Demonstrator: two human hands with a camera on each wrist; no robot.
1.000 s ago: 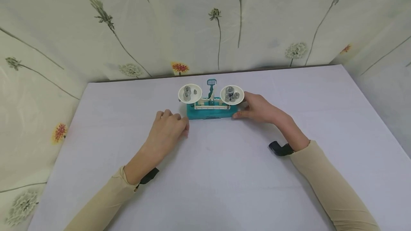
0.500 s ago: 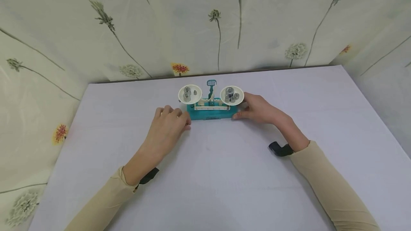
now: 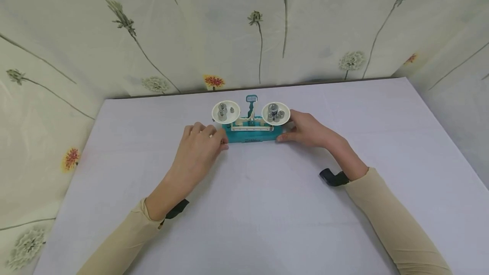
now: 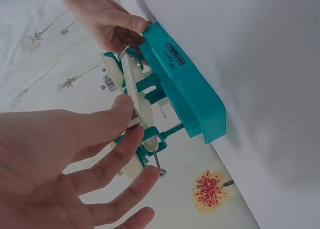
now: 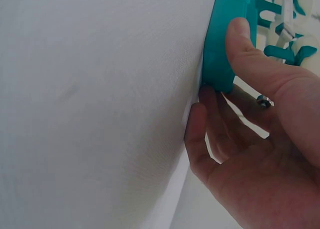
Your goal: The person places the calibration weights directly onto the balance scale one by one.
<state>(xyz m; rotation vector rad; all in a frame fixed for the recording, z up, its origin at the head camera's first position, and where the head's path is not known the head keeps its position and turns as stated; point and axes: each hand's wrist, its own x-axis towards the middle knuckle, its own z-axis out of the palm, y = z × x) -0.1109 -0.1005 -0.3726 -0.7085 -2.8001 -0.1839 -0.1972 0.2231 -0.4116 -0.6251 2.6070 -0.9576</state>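
A teal two-pan balance scale (image 3: 250, 136) stands near the table's back edge. Several metal weights (image 3: 273, 109) sit in its right white pan (image 3: 285, 118); the left pan (image 3: 230, 118) bears a few too. At the left end of the graduated beam (image 4: 131, 81), my left hand (image 3: 196, 152) pinches the small metal slider (image 4: 135, 119) between thumb and index finger, the other fingers spread. My right hand (image 3: 307, 130) grips the right end of the teal base (image 5: 220, 44), thumb on its front and fingers around the end and behind.
A white cloth covers the table (image 3: 259, 207). Close behind its back edge hangs a flower-printed curtain (image 3: 229, 33). Black wrist mounts (image 3: 334, 177) are strapped at both forearms near the beige sleeves (image 3: 397, 224).
My left hand has shifted slightly up and to the right, closer in over the scale's left end. My right hand, the scale and the weights have stayed in place.
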